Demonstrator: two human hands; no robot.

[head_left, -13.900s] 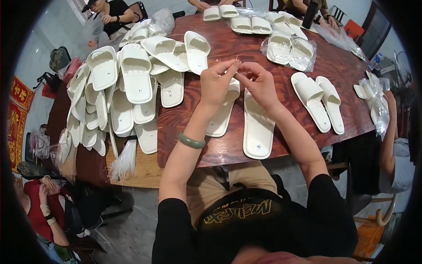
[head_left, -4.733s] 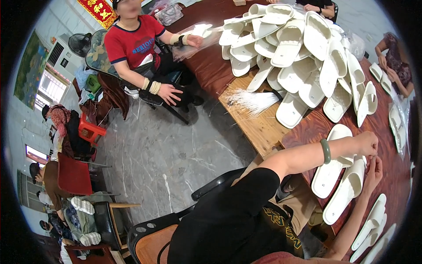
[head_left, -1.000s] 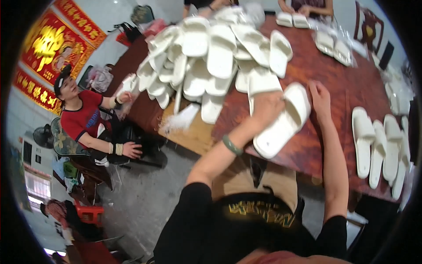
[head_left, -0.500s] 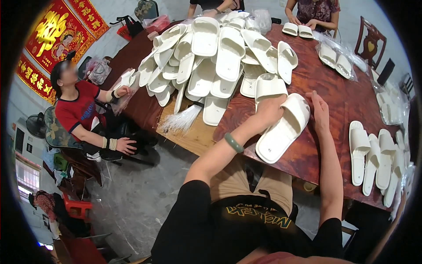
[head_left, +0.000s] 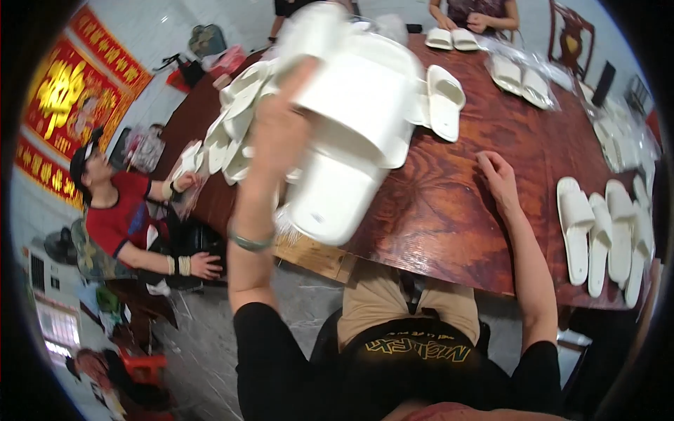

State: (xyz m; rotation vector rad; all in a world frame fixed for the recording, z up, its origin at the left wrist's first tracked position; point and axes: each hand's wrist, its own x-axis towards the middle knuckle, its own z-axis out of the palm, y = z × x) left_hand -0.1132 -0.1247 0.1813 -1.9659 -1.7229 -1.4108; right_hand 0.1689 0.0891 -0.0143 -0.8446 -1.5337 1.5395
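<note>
L hand raised above the bench, fingers closed round a white slipper; slipper held in the air over the near-left part of the bench, sole toward camera, toe end pointing down-left, motion-blurred. Green bangle on L wrist. R hand flat on the bench top, palm down, fingers spread and pointing toward the far edge, holding nothing; sits approx. mid-bench, well apart from the held slipper. Behind the held slipper, a heap of white slippers along the left side of the bench; partly hidden by L forearm, count not readable. One single slipper lies sole-down just right of the heap, toward the far edge. Row of slippers lined side by side at the right edge, near corner. Bagged pairs in clear plastic near the far-right edge. At the far edge another person's hands rest by a pair. Seated person in red shirt off the left edge, hands at a small bundle; what it is cannot tell.
</note>
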